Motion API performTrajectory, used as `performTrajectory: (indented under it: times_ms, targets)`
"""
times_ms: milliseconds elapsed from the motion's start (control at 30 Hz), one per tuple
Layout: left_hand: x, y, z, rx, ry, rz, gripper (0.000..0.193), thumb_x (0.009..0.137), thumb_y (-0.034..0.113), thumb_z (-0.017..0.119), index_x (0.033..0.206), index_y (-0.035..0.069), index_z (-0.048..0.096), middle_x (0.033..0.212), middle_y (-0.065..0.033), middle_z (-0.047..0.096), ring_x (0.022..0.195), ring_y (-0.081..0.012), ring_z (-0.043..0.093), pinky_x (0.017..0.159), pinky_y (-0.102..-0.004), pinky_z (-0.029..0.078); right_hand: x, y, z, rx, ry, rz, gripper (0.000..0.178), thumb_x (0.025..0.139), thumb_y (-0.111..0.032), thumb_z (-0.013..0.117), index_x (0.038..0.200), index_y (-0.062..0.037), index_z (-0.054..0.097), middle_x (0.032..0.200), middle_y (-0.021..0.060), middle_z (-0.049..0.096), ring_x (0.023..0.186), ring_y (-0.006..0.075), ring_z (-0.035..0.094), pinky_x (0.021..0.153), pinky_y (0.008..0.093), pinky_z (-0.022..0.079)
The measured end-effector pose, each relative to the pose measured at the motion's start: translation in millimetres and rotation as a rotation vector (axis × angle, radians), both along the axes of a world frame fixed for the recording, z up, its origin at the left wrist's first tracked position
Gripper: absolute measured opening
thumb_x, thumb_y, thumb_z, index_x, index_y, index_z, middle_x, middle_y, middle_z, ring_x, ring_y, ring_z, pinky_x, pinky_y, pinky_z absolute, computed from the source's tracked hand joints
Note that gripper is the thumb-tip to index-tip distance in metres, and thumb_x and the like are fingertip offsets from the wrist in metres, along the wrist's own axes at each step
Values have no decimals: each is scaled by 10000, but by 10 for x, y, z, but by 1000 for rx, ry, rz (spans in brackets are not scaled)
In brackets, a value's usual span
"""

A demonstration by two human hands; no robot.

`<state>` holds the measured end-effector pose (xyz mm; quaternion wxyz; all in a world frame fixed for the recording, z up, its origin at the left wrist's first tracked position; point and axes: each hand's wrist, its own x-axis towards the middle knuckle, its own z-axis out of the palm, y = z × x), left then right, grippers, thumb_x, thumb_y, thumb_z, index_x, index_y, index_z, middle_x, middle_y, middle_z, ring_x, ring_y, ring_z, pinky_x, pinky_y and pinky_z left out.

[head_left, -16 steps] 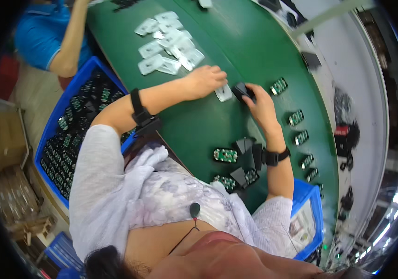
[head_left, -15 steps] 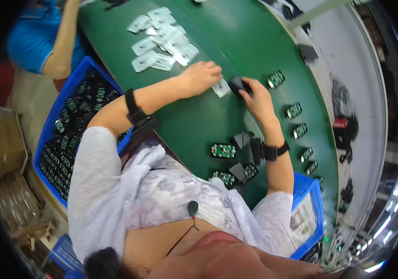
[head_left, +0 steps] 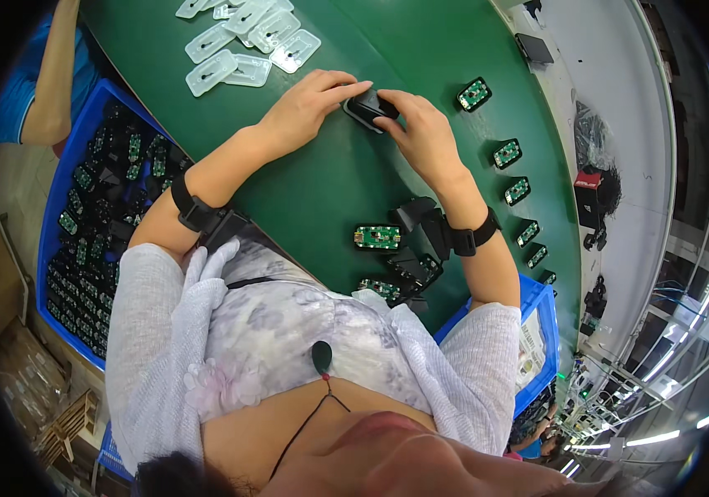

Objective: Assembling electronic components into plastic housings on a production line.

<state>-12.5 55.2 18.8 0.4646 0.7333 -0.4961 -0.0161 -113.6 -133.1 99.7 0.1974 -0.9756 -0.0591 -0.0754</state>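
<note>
A small black plastic housing [head_left: 364, 109] is held over the green table between my two hands. My left hand [head_left: 304, 106] pinches its left end, with the fingertips on the top edge. From the right, my right hand [head_left: 422, 132] grips it between thumb and fingers. A pale edge shows along the housing's lower left side; I cannot make out whether it is a clear plastic cover. Up and to the left, several translucent plastic covers [head_left: 295, 51] lie in a loose pile. Closer to my body rests an open housing with a green circuit board [head_left: 377, 237].
More circuit-board housings stand in a row along the table's right side, such as one housing [head_left: 474, 94]. A blue crate [head_left: 43, 273] full of boards sits at left, another blue crate [head_left: 546, 319] at right. A co-worker's arm [head_left: 54, 83] shows at upper left.
My left hand has moved from a loose translucent cover onto the black housing, and that cover no longer shows on the table. Both hands now hold the housing together. The view has shifted.
</note>
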Motion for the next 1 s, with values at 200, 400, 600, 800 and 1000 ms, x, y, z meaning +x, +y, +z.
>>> performTrajectory:
  times_ms: [200, 400, 600, 800, 1000]
  targets:
    - [14, -6, -43, 59, -189, 13, 588, 729, -106, 527, 1278, 100, 574, 1233, -109, 550, 1123, -300, 516, 959, -380, 450, 15, 24, -115, -72, -22, 46, 352, 797, -139, 689, 1123, -48, 589, 1060, 91, 646, 951, 271, 611, 803, 370, 515]
    - [-38, -10, -54, 49, -327, 62, 514, 764, -24, 557, 1272, 61, 559, 1222, -97, 558, 1103, -290, 532, 934, -384, 470, -51, 106, -193, -235, -125, 54, 392, 785, -126, 688, 1156, -53, 583, 1101, 75, 609, 946, 254, 610, 741, 337, 541]
    - [-30, -51, -21, 74, -437, 42, 470, 777, 61, 564, 1245, 15, 559, 1211, -89, 549, 1111, -257, 517, 914, -359, 468, -87, 174, -279, -294, -105, -17, 409, 782, -109, 679, 1175, -57, 579, 1092, 72, 605, 954, 250, 604, 737, 330, 542]
    - [-128, -159, 29, 180, -471, 75, 573, 715, 131, 697, 1250, 2, 537, 1067, -92, 538, 1006, -264, 544, 837, -364, 486, 53, -4, -105, -154, -44, -3, 396, 783, -121, 692, 1165, -62, 603, 1058, 90, 648, 939, 286, 623, 738, 356, 537]
    - [17, -365, 120, 236, -513, 135, 428, 759, 203, 707, 1114, -11, 601, 994, -114, 566, 914, -252, 566, 743, -336, 490, 280, -335, -14, 554, 310, -169, 447, 813, -210, 733, 1217, -71, 600, 1061, 120, 678, 937, 220, 648, 809, 329, 513]
